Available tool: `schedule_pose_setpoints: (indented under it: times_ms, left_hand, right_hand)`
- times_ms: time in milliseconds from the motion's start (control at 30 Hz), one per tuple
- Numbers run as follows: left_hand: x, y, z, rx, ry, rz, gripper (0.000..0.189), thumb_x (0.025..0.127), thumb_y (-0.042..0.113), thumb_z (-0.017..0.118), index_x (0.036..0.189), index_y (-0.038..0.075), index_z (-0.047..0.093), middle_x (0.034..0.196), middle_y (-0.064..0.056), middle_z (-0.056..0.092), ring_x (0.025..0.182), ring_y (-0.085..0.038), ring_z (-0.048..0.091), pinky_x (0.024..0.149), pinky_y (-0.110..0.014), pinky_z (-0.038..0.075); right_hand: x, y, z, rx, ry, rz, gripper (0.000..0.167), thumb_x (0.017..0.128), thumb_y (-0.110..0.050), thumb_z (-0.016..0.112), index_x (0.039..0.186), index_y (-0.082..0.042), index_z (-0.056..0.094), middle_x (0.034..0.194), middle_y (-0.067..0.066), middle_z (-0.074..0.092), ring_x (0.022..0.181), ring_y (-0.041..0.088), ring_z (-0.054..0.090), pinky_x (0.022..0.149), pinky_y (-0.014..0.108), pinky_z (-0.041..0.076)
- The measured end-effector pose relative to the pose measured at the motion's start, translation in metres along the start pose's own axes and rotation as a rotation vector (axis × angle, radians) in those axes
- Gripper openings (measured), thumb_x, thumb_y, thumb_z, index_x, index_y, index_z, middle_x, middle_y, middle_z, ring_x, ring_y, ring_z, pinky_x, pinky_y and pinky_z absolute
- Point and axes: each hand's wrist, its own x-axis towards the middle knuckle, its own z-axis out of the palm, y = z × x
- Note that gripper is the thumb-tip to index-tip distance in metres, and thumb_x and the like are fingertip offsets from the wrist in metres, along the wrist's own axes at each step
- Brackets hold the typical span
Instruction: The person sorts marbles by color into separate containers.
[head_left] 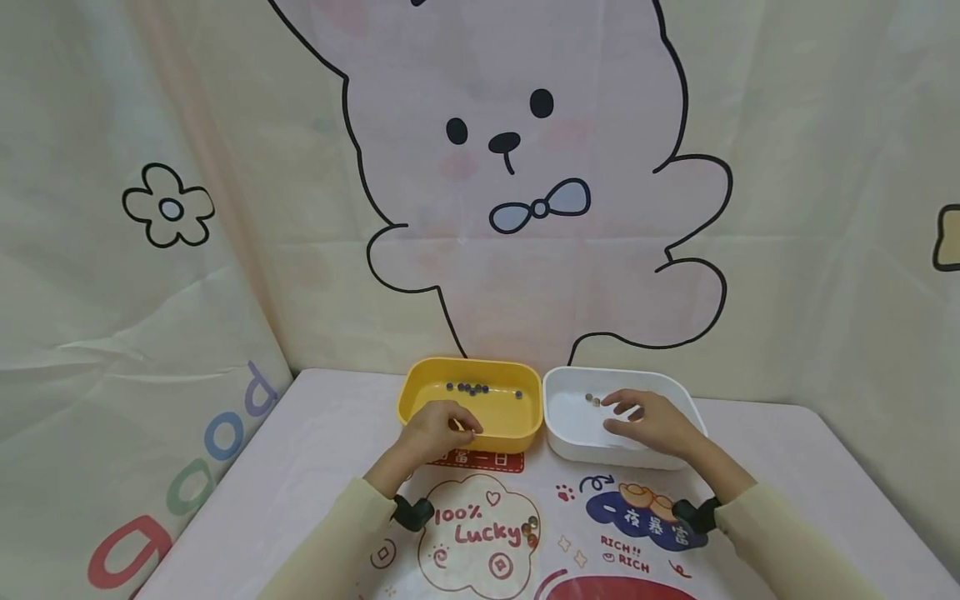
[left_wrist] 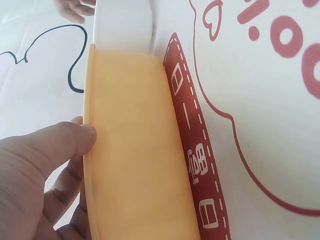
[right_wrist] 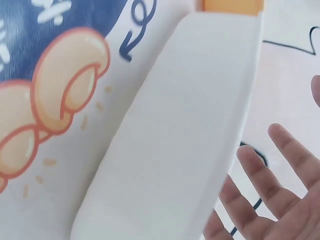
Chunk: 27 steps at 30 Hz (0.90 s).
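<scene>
My left hand [head_left: 442, 429] is over the near side of a yellow tub [head_left: 510, 444], its thumb and index fingertips close together. In the left wrist view, that thumb [left_wrist: 75, 140] is at the tub's rim; whether anything lies between the fingertips is hidden. Several small dark balls [head_left: 472, 389] lie on the yellow tub's floor. Above a white tub [head_left: 622, 452] is my right hand [head_left: 648, 418], its fingers spread and parted from the thumb. In the right wrist view, those fingers [right_wrist: 270, 185] show beyond the white wall. A few small yellowish balls [head_left: 592, 400] rest in the white tub.
Several small balls [head_left: 531, 531] in greenish and amber tones lie on the printed table cover [head_left: 480, 558], in front of the tubs. The two tubs stand side by side at the table's back edge, against a hanging cloth [head_left: 810, 250] with a cartoon animal.
</scene>
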Motion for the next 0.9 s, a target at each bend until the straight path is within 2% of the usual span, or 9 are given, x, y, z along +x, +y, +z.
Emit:
schedule_pose_setpoints:
  times_ms: [133, 300, 533, 733, 900]
  left_hand:
    - [0.0, 0.0, -0.001, 0.004, 0.002, -0.005, 0.005, 0.086, 0.024, 0.072, 0.088, 0.027, 0.075, 0.085, 0.011, 0.062, 0.082, -0.014, 0.054, 0.075, -0.029, 0.047]
    - [0.001, -0.001, -0.001, 0.011, 0.0, 0.001, 0.005, 0.086, 0.023, 0.072, 0.088, 0.026, 0.075, 0.085, 0.011, 0.063, 0.082, -0.014, 0.054, 0.075, -0.029, 0.048]
    - [0.001, -0.003, -0.001, 0.028, 0.0, 0.007, 0.008, 0.087, 0.022, 0.07, 0.087, 0.028, 0.075, 0.085, 0.012, 0.063, 0.08, -0.011, 0.055, 0.073, -0.029, 0.047]
    - [0.001, -0.003, -0.001, 0.027, -0.004, 0.014, 0.008, 0.087, 0.022, 0.07, 0.088, 0.027, 0.075, 0.086, 0.011, 0.063, 0.081, -0.011, 0.055, 0.073, -0.029, 0.047]
    - [0.001, -0.002, -0.001, 0.016, -0.004, 0.007, 0.008, 0.087, 0.022, 0.07, 0.088, 0.027, 0.075, 0.086, 0.011, 0.063, 0.081, -0.012, 0.055, 0.074, -0.03, 0.047]
  right_hand:
    - [-0.007, -0.008, -0.001, -0.004, 0.037, -0.04, 0.037, 0.085, -0.034, 0.069, 0.115, -0.011, 0.066, 0.109, 0.015, 0.067, 0.093, 0.028, 0.063, 0.074, 0.042, 0.052]
    - [-0.014, -0.016, 0.001, -0.004, 0.054, -0.038, 0.037, 0.084, -0.034, 0.07, 0.114, -0.014, 0.067, 0.108, 0.012, 0.067, 0.094, 0.027, 0.062, 0.073, 0.039, 0.052]
    - [-0.021, -0.026, 0.007, 0.032, 0.044, -0.012, 0.037, 0.082, -0.034, 0.072, 0.114, -0.016, 0.067, 0.11, 0.012, 0.067, 0.096, 0.026, 0.06, 0.072, 0.037, 0.054]
    - [-0.026, -0.035, 0.01, 0.051, 0.036, -0.041, 0.035, 0.082, -0.034, 0.072, 0.112, -0.017, 0.067, 0.11, 0.012, 0.068, 0.094, 0.025, 0.061, 0.07, 0.034, 0.054]
    - [-0.027, -0.039, 0.014, 0.07, 0.023, -0.052, 0.032, 0.082, -0.032, 0.073, 0.111, -0.019, 0.067, 0.11, 0.006, 0.069, 0.093, 0.023, 0.061, 0.071, 0.031, 0.051]
